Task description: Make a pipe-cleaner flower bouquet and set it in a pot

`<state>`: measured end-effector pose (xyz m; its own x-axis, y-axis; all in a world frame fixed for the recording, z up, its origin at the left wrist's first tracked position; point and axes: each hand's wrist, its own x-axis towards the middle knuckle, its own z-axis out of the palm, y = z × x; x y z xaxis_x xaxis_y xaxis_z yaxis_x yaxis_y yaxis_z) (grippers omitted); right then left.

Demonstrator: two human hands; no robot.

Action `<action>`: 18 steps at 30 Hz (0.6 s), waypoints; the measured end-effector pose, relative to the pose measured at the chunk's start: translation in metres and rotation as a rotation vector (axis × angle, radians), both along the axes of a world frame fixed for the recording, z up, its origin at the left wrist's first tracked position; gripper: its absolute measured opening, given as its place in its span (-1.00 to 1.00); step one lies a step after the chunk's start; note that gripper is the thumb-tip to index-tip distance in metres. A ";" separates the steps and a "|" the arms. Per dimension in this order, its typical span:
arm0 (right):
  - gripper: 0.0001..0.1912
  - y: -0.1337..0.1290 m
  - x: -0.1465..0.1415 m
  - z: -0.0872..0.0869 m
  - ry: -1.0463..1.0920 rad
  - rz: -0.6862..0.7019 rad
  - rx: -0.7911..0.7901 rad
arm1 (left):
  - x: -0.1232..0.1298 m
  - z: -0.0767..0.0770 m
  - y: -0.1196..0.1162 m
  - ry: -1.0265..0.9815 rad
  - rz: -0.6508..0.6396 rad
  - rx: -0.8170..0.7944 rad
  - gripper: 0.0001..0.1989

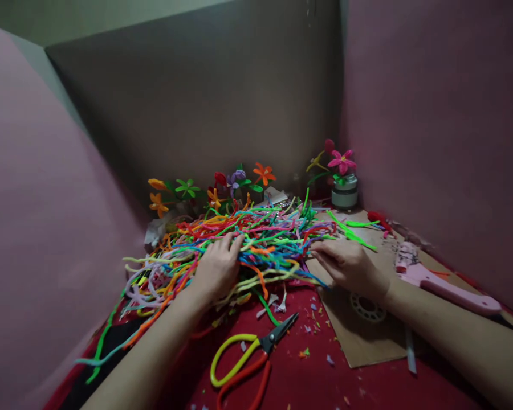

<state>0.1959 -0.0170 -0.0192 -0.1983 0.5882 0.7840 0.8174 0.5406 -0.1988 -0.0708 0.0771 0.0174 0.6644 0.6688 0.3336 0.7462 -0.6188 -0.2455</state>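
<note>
A large tangled heap of many-coloured pipe cleaners (277, 228) lies across the middle of the table. My left hand (220, 263) rests on the heap's near side, its fingers curled down around some of the stems, with the fingertips partly hidden among them. At the heap's right edge, my right hand (346, 265) is closed, thumb and fingers pinched at the ends of the pipe cleaners; exactly which stem it grips is hard to make out. Scissors (267, 344) with one yellow and one red handle lie in front of the heap, blades apart slightly.
Pipe-cleaner flowers (264, 172) stand behind the heap, and a pink one (342, 162) rises by a lidded jar (344, 192). A cardboard sheet (346, 336), a white ring (367, 308) and a pink glue gun (448, 287) lie right. Scraps dot the red cloth (316, 381). Walls enclose the table.
</note>
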 end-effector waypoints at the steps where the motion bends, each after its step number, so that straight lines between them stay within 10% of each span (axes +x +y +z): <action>1: -0.84 -0.001 -0.001 0.000 -0.013 0.027 -0.013 | -0.002 0.003 0.007 -0.031 -0.001 -0.011 -0.48; 9: -0.78 -0.006 -0.005 0.007 -0.142 0.117 -0.098 | -0.015 0.032 0.049 -0.304 -0.105 -0.281 -0.63; 18: -0.79 -0.005 -0.004 0.006 -0.176 0.120 -0.065 | -0.013 0.040 0.044 -0.569 0.017 -0.549 -0.59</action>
<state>0.1919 -0.0220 -0.0130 -0.4006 0.5999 0.6925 0.7731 0.6270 -0.0960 -0.0842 0.1206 0.0573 0.4792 0.8446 0.2386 0.6757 -0.5285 0.5139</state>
